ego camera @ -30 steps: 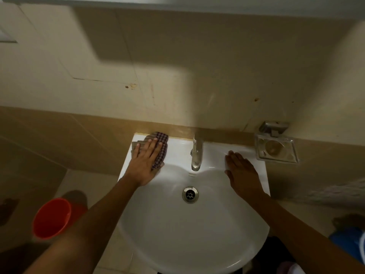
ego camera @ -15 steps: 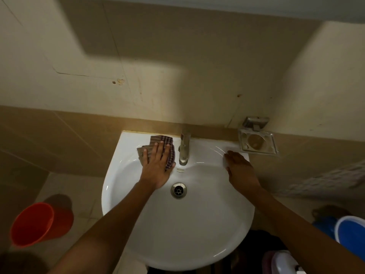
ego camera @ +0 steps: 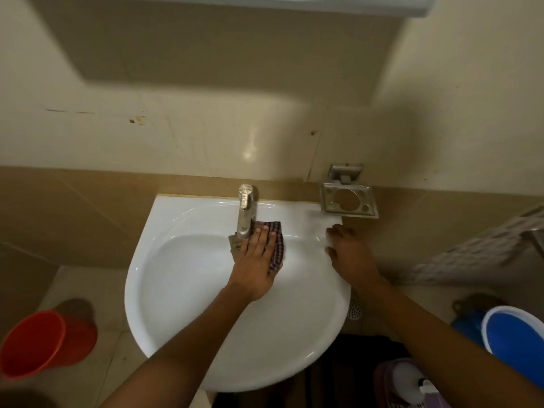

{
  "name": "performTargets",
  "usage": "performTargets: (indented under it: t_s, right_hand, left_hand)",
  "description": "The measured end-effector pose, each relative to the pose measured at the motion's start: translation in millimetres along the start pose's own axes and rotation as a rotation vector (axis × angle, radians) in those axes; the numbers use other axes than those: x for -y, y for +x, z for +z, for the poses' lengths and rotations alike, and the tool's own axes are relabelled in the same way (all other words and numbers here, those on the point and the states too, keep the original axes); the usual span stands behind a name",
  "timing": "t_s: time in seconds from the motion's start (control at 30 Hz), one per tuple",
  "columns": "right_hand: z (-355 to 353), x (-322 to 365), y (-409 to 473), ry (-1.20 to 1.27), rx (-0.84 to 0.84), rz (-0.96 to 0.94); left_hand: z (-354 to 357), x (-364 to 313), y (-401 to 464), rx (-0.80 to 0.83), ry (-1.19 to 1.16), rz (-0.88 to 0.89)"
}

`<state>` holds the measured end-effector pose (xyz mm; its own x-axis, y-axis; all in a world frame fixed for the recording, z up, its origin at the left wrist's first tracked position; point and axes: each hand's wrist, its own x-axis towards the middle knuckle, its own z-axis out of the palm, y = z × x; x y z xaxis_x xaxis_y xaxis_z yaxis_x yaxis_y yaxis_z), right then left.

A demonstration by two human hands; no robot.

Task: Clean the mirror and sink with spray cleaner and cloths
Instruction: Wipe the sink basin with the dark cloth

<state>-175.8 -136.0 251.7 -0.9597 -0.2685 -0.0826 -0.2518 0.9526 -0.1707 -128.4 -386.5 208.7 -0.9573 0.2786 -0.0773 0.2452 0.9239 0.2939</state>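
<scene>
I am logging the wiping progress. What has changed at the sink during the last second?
The left hand slid the checked cloth from the sink's back left corner rightward, past the tap. The right hand stayed flat on the right rim. Nothing was picked up or let go.

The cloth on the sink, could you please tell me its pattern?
The cloth has a dark check pattern, seen in the head view, the only one.

My left hand (ego camera: 255,262) covers most of the cloth (ego camera: 276,245) and hides the drain. The red bucket (ego camera: 44,343) and blue bucket (ego camera: 518,346) are cut off by the frame edges. The bottle (ego camera: 412,384) at the bottom is blurred.
</scene>
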Motion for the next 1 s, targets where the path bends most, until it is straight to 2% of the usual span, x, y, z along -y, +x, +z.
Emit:
performTargets:
  t_s: [0.17,0.3,0.5,0.8,0.93,1.0]
  right_hand:
    - [1.7,-9.9,-7.5,0.100,0.010,0.087]
    - [6.9,-16.1,-14.4,0.277,-0.013,0.222]
    - [6.4,-20.3,-20.7,0.458,-0.022,0.289]
    - [5.7,-23.6,-16.9,0.640,-0.050,0.411]
    - [11.4,-31.8,-19.2,0.808,-0.069,0.512]
    - [10.4,-34.9,-23.1,0.981,-0.051,0.612]
  left_hand:
    - [-8.8,-15.6,45.2,0.044,0.037,-0.107]
    - [-3.5,-31.6,64.0,-0.015,0.032,-0.234]
    - [12.1,-63.7,68.6,0.033,0.082,-0.035]
    - [-0.9,-92.5,118.1,0.048,0.031,0.012]
    - [0.6,-110.9,113.4,0.100,0.042,0.092]
    - [7.5,-118.0,104.0,0.123,0.016,0.135]
